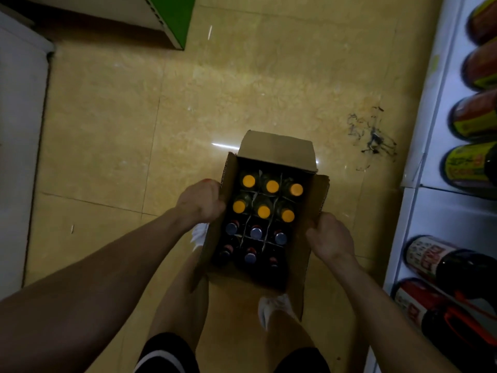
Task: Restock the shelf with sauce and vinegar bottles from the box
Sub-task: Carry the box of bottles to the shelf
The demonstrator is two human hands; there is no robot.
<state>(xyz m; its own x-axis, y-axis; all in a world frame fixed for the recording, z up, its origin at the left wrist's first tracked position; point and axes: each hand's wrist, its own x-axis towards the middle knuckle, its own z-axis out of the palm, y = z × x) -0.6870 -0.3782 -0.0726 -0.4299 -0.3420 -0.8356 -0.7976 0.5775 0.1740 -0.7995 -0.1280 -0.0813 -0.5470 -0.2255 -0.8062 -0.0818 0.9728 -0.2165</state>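
An open cardboard box (277, 146) hangs above the tiled floor, in front of my legs. Inside, cardboard dividers separate several bottles with orange caps (272, 186) at the far end from several dark bottles with silvery-blue caps (255, 232) at the near end. My left hand (200, 201) grips the box's left flap. My right hand (329, 235) grips the right flap at its near corner. The shelf (430, 109) stands along the right edge and holds large dark sauce bottles (469, 165) with yellow and red labels.
Yellow floor tiles spread ahead, with a dark scuff mark (372, 135) near the shelf. A green-edged shelf base (172, 20) sits at the top left. A white unit (18, 130) runs along the left edge. My white shoes (269, 310) are below the box.
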